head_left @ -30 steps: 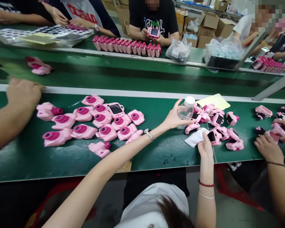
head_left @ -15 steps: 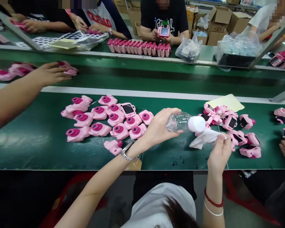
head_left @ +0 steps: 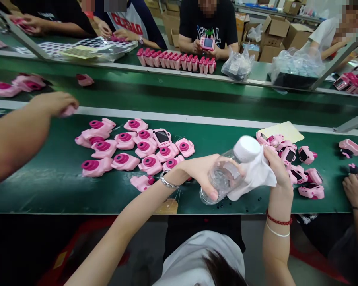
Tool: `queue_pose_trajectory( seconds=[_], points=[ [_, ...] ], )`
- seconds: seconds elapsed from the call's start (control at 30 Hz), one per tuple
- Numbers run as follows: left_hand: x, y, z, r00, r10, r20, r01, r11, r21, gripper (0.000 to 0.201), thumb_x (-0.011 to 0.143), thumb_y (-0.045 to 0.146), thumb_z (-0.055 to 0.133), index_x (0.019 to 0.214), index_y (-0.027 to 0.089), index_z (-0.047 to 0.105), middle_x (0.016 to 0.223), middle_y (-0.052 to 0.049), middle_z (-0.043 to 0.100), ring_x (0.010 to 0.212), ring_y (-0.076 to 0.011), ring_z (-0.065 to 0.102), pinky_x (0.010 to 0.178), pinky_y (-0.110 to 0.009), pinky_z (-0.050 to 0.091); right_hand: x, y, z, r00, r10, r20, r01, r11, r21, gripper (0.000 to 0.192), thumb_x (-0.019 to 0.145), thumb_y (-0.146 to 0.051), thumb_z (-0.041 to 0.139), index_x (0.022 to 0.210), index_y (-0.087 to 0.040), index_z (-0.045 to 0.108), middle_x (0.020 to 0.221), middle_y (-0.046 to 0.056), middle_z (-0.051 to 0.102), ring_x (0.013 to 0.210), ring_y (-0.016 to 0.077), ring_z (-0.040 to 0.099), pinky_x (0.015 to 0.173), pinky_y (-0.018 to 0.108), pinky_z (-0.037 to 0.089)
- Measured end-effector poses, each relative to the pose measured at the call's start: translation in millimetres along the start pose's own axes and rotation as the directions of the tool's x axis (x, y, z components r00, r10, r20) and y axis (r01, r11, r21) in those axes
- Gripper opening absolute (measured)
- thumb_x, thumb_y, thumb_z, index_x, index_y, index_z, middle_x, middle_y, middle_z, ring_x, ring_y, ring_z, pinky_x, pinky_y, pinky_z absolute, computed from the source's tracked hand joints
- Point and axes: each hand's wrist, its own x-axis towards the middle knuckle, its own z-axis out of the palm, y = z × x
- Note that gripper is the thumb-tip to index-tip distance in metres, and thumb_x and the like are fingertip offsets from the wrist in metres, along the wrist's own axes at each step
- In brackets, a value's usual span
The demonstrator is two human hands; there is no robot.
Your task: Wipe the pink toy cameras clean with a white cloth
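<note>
Gripped in the left hand, the clear plastic bottle stands more upright than before, its capped end meeting the white cloth clutched by the right hand, above a green workbench, cardboard boxes beyond

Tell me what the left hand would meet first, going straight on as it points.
Past its bottle, the left hand probably meets the white cloth in the right hand; depth is unclear.
</note>
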Motion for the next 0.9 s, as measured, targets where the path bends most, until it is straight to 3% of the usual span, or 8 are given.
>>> queue_pose_trajectory(
  seconds=[0.13, 0.2, 0.3, 0.37, 0.47, 0.6, 0.7, 0.9],
  points=[
    [-3, 14, 9.4, 0.986, 0.071, -0.152, -0.1, 0.977, -0.189, 0.075, 0.05, 0.035, 0.098, 0.119, 0.019, 0.073, 0.089, -0.005, 0.076, 0.084, -0.0216, 0.07, 0.083, -0.034, 0.055, -10, -11, 5, 0.968, -0.216, -0.13, 0.197, 0.97, -0.144, 0.061, 0.088, -0.074, 0.058, 0.127, -0.028, 0.068, 0.137, 0.007, 0.066, 0.133, 0.0263, 0.057, 0.114, 0.047, 0.044],
    [-3, 20, 12.0, 0.977, 0.082, -0.199, -0.128, 0.966, -0.226, 0.073, 0.053, 0.038, 0.097, 0.12, 0.019, 0.073, 0.088, -0.005, 0.076, 0.083, -0.0209, 0.07, 0.082, -0.033, 0.055, -24, -10, 10, 0.954, -0.297, -0.032, 0.286, 0.939, -0.189, 0.07, 0.081, -0.079, 0.063, 0.129, -0.028, 0.069, 0.144, 0.007, 0.062, 0.141, 0.0283, 0.05, 0.12, 0.047, 0.038],
    [-5, 28, 11.3, 0.97, 0.045, -0.24, -0.084, 0.984, -0.155, 0.076, 0.051, 0.035, 0.098, 0.121, 0.019, 0.072, 0.091, -0.005, 0.076, 0.085, -0.021, 0.07, 0.084, -0.033, 0.055, -41, 2, 14, 0.98, -0.168, 0.11, 0.184, 0.971, -0.15, 0.058, 0.071, -0.072, 0.078, 0.101, -0.022, 0.08, 0.112, 0.009, 0.077, 0.113, 0.0318, 0.068, 0.102, 0.046, 0.054],
    [-9, 33, 9.7, 0.948, 0.002, -0.317, -0.013, 0.999, -0.033, 0.078, 0.054, 0.036, 0.096, 0.124, 0.019, 0.069, 0.103, -0.008, 0.076, 0.093, -0.0237, 0.071, 0.086, -0.036, 0.056, -44, 11, 14, 0.993, -0.106, 0.041, 0.111, 0.986, -0.127, 0.054, 0.083, -0.07, 0.068, 0.094, -0.018, 0.08, 0.093, 0.009, 0.078, 0.092, 0.0287, 0.072, 0.087, 0.044, 0.059],
    [-15, 36, 9.8, 0.866, 0.016, -0.499, 0.159, 0.938, 0.306, 0.078, 0.063, 0.039, 0.091, 0.132, 0.02, 0.062, 0.132, -0.013, 0.069, 0.111, -0.0282, 0.069, 0.096, -0.041, 0.055, -46, 18, 14, 0.993, 0.035, -0.116, -0.03, 0.999, 0.044, 0.06, 0.088, -0.071, 0.061, 0.11, -0.017, 0.077, 0.102, 0.011, 0.078, 0.097, 0.0287, 0.074, 0.087, 0.043, 0.06],
    [-15, 22, 11.7, 0.816, 0.221, -0.534, 0.406, 0.438, 0.802, 0.065, 0.072, 0.025, 0.079, 0.135, 0.021, 0.062, 0.141, -0.011, 0.067, 0.12, -0.0312, 0.064, 0.104, -0.047, 0.051, -53, 14, 17, 0.969, 0.237, -0.074, -0.193, 0.907, 0.375, 0.058, 0.078, -0.061, 0.077, 0.117, -0.018, 0.076, 0.122, 0.013, 0.075, 0.121, 0.0329, 0.068, 0.105, 0.048, 0.055],
    [-10, 4, 7.9, 0.828, 0.356, -0.434, 0.45, 0.041, 0.892, 0.053, 0.082, 0.011, 0.065, 0.134, 0.02, 0.064, 0.134, -0.011, 0.072, 0.113, -0.0315, 0.064, 0.097, -0.049, 0.052, -61, 12, 18, 0.945, 0.327, -0.008, -0.267, 0.784, 0.56, 0.044, 0.085, -0.049, 0.07, 0.117, -0.019, 0.075, 0.129, 0.012, 0.072, 0.132, 0.0309, 0.062, 0.116, 0.052, 0.047],
    [-5, -7, -5.1, 0.833, 0.493, -0.25, 0.411, -0.248, 0.877, 0.058, 0.088, -0.005, 0.048, 0.133, 0.025, 0.066, 0.135, -0.009, 0.072, 0.113, -0.031, 0.064, 0.09, -0.048, 0.052, -72, 15, 13, 0.88, 0.464, 0.102, -0.411, 0.635, 0.654, 0.042, 0.095, -0.04, 0.055, 0.13, -0.021, 0.068, 0.14, 0.01, 0.066, 0.137, 0.0284, 0.058, 0.121, 0.055, 0.04]
  ],
)
